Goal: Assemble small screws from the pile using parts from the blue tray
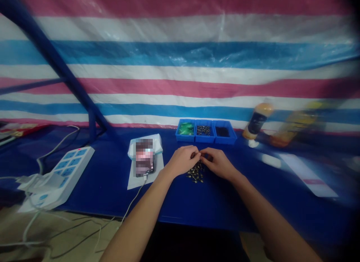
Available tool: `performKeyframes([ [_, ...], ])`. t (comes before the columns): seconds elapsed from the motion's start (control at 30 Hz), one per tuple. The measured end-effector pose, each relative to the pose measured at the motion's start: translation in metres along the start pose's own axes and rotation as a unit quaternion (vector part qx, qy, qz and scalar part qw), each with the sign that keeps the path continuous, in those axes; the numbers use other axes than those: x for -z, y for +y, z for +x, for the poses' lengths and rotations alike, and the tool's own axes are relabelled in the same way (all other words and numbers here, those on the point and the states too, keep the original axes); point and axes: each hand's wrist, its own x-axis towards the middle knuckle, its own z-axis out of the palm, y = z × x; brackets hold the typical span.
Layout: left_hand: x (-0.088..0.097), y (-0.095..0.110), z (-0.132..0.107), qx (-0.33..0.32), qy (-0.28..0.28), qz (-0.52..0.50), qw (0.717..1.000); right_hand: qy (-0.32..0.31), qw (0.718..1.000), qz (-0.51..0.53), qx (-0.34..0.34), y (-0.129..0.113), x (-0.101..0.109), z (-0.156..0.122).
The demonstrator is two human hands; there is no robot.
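My left hand (185, 159) and my right hand (216, 161) meet over the blue table, fingertips pinched close together. Whatever they hold between them is too small and too hidden to name. Just below the fingers lies a loose pile of small brass-coloured metal parts (196, 174), partly covered by my hands. Beyond my hands stand three joined blue bins: one with green pieces (186, 128), one with small shiny metal parts (203, 130), and one with dark contents (222, 132) that I cannot make out.
On the left, a phone (144, 158) with a charging cable rests on a white packet. A white power strip (70, 172) with plugs and cables lies farther left. At right stand two blurred bottles (257, 121) (295, 125), near a white card (308, 175). A striped sheet (180, 85) hangs behind.
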Motion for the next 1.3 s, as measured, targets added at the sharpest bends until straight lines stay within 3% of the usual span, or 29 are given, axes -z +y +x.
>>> performKeyframes([
  [0.27, -0.002, 0.001, -0.001, -0.021, 0.033, -0.027, 0.999, 0.025, 0.999, 0.029, -0.004, 0.002, -0.001, 0.0],
  [0.4, -0.004, -0.004, 0.001, -0.012, 0.071, -0.024, 0.997, 0.037, 0.992, 0.113, -0.051, 0.006, 0.001, 0.001],
  [0.53, -0.005, -0.008, 0.001, 0.024, 0.09, 0.021, 0.995, 0.059, 0.966, 0.232, -0.102, 0.007, 0.009, 0.003],
  [0.67, -0.005, -0.01, 0.0, 0.061, 0.098, 0.066, 0.991, 0.103, 0.939, 0.274, -0.179, 0.014, 0.016, 0.003],
  [0.8, -0.004, -0.009, 0.0, 0.073, 0.077, 0.076, 0.991, 0.056, 0.888, 0.364, -0.276, 0.022, 0.017, 0.004],
  [0.93, -0.005, -0.009, 0.0, 0.059, 0.05, 0.077, 0.994, 0.113, 0.855, 0.441, -0.251, 0.018, 0.019, 0.006],
  [1.0, -0.005, -0.009, 0.0, 0.054, 0.043, 0.078, 0.995, 0.144, 0.859, 0.435, -0.229, 0.015, 0.021, 0.006],
  [1.07, -0.005, -0.009, 0.0, 0.055, 0.039, 0.08, 0.994, 0.137, 0.887, 0.38, -0.224, 0.015, 0.023, 0.006],
  [1.2, -0.004, -0.009, 0.0, 0.063, 0.026, 0.081, 0.994, 0.013, 0.976, 0.133, -0.171, 0.023, 0.026, -0.001],
  [1.3, -0.004, -0.011, -0.001, 0.066, 0.012, 0.077, 0.995, -0.079, 0.986, -0.015, -0.143, 0.029, 0.028, -0.006],
])
